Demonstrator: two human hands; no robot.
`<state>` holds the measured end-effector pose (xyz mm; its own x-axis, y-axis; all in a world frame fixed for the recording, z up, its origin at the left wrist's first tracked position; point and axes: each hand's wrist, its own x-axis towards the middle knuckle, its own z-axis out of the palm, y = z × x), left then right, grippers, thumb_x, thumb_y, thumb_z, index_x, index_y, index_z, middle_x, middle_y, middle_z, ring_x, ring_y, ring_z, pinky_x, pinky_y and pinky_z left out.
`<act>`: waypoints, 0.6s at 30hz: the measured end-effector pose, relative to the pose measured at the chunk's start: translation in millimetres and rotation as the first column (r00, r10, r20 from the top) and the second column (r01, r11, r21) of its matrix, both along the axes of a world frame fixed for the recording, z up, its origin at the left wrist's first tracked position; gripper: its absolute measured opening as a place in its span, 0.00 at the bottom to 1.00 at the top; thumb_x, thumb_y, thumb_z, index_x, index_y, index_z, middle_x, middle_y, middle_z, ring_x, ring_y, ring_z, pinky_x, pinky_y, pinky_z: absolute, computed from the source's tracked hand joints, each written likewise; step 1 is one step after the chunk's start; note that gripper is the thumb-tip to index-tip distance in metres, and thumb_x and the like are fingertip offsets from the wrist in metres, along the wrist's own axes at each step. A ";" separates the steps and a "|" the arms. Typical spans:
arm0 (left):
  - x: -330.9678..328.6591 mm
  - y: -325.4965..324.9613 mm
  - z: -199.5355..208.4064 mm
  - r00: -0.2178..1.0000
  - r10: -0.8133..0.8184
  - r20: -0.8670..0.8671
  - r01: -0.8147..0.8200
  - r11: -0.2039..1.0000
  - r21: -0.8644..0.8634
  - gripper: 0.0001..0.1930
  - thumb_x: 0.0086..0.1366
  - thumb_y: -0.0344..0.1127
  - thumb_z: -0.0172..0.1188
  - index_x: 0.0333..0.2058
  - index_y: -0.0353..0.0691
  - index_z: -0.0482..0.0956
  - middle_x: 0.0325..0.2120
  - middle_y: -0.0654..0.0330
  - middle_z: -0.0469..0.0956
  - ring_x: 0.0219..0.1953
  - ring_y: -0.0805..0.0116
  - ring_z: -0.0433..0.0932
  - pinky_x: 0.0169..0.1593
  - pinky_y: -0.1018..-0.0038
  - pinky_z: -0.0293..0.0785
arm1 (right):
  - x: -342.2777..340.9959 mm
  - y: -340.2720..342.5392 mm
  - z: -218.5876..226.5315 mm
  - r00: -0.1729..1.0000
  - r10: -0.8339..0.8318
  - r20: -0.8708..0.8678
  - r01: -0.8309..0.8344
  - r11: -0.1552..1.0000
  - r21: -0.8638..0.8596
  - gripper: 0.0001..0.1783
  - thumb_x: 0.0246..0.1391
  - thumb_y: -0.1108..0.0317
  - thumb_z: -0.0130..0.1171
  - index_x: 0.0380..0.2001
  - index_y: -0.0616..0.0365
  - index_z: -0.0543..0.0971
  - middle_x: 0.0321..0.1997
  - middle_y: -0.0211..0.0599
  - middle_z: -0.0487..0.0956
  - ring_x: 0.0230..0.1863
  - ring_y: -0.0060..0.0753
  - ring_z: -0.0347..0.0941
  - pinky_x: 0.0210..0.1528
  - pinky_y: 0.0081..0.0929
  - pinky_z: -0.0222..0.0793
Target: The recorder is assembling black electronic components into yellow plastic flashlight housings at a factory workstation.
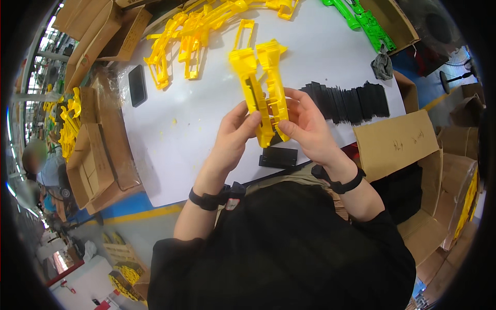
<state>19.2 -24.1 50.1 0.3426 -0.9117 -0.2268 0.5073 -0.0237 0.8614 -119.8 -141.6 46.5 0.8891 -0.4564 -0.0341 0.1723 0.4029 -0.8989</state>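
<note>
Two long yellow plastic shell halves stand side by side above the white table (175,134), their wide ends pointing away from me. My left hand (233,135) is closed on the left shell half (247,72), which has a dark strip along its inner side. The right shell half (274,72), ribbed inside, is gripped between the thumb and fingers of my right hand (309,128). The halves are close together at their narrow ends, and I cannot tell whether they touch. Just below my hands, a small stack of black strips (278,157) lies at the table's near edge.
Yellow plastic parts (191,39) are piled at the far side, green ones (369,26) at the far right. A row of black strips (349,102) lies right of my hands, a black phone (137,85) at left. Cardboard boxes (398,135) flank the table.
</note>
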 end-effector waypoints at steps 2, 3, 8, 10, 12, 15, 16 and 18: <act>0.5 0.2 -1.5 0.996 -0.035 0.081 0.034 0.999 0.020 0.21 0.66 0.36 0.54 0.55 0.32 0.66 0.42 0.57 0.77 0.43 0.73 0.75 0.46 0.76 0.71 | -1.3 2.2 -4.0 0.999 -0.038 -0.004 0.038 0.998 0.043 0.31 0.58 0.72 0.56 0.61 0.62 0.56 0.56 0.44 0.68 0.58 0.33 0.65 0.59 0.30 0.63; -0.9 -0.1 -2.0 0.996 -0.034 0.080 0.032 0.999 0.024 0.21 0.66 0.36 0.54 0.55 0.32 0.66 0.42 0.57 0.77 0.43 0.73 0.75 0.46 0.76 0.71 | -2.7 2.9 -7.4 0.999 -0.036 -0.005 0.036 0.998 0.048 0.31 0.58 0.72 0.56 0.61 0.62 0.56 0.56 0.44 0.68 0.58 0.33 0.65 0.59 0.30 0.63; -1.5 1.3 -11.0 0.991 -0.045 0.124 0.041 0.999 0.034 0.26 0.66 0.43 0.54 0.57 0.34 0.63 0.45 0.54 0.75 0.45 0.64 0.76 0.49 0.68 0.73 | -9.7 -0.4 -11.2 0.999 -0.008 0.039 -0.006 0.940 0.341 0.27 0.63 0.72 0.45 0.63 0.61 0.54 0.59 0.43 0.66 0.61 0.34 0.64 0.61 0.32 0.61; -4.0 2.0 -6.6 0.999 -0.027 0.039 0.026 0.999 0.020 0.27 0.66 0.43 0.54 0.57 0.33 0.62 0.45 0.53 0.74 0.45 0.63 0.76 0.50 0.66 0.73 | -13.9 -2.3 -15.3 0.998 0.004 0.063 -0.029 0.914 0.405 0.26 0.64 0.71 0.43 0.64 0.62 0.54 0.60 0.44 0.66 0.61 0.35 0.64 0.62 0.33 0.61; -5.2 2.8 -6.7 0.999 -0.009 -0.035 0.008 1.000 -0.011 0.28 0.66 0.44 0.53 0.58 0.31 0.61 0.45 0.52 0.74 0.45 0.61 0.77 0.52 0.65 0.73 | -16.0 -4.1 -18.4 0.996 0.011 0.086 -0.050 0.883 0.467 0.26 0.65 0.70 0.42 0.64 0.62 0.53 0.60 0.44 0.66 0.61 0.36 0.64 0.63 0.34 0.60; -6.5 3.6 -14.3 0.999 -0.011 -0.048 0.009 0.999 -0.036 0.29 0.65 0.46 0.53 0.58 0.32 0.60 0.45 0.52 0.74 0.45 0.60 0.77 0.50 0.63 0.74 | -16.4 -6.1 -21.9 0.995 0.015 0.096 -0.058 0.884 0.464 0.25 0.65 0.69 0.39 0.63 0.64 0.54 0.60 0.46 0.66 0.61 0.38 0.64 0.63 0.36 0.59; -7.3 4.0 -14.4 0.999 -0.017 -0.052 0.015 0.999 -0.032 0.29 0.65 0.46 0.53 0.58 0.32 0.60 0.45 0.52 0.74 0.45 0.60 0.77 0.50 0.63 0.74 | -16.6 -6.5 -21.9 0.994 0.020 0.108 -0.069 0.882 0.467 0.25 0.65 0.69 0.38 0.63 0.65 0.54 0.60 0.47 0.66 0.61 0.39 0.65 0.63 0.37 0.59; -8.8 5.1 -13.5 0.995 -0.026 -0.096 0.021 0.999 -0.050 0.27 0.65 0.44 0.54 0.57 0.34 0.62 0.45 0.53 0.74 0.46 0.64 0.76 0.53 0.66 0.70 | -17.3 -7.1 -22.9 0.993 0.018 0.118 -0.072 0.877 0.474 0.25 0.64 0.69 0.36 0.63 0.66 0.54 0.60 0.48 0.66 0.60 0.39 0.65 0.63 0.37 0.60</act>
<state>10.5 -19.1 36.7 0.2996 -0.9300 -0.2129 0.5881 0.0043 0.8088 -137.1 -148.7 23.6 0.9190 -0.3679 -0.1415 0.2271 0.7877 -0.5727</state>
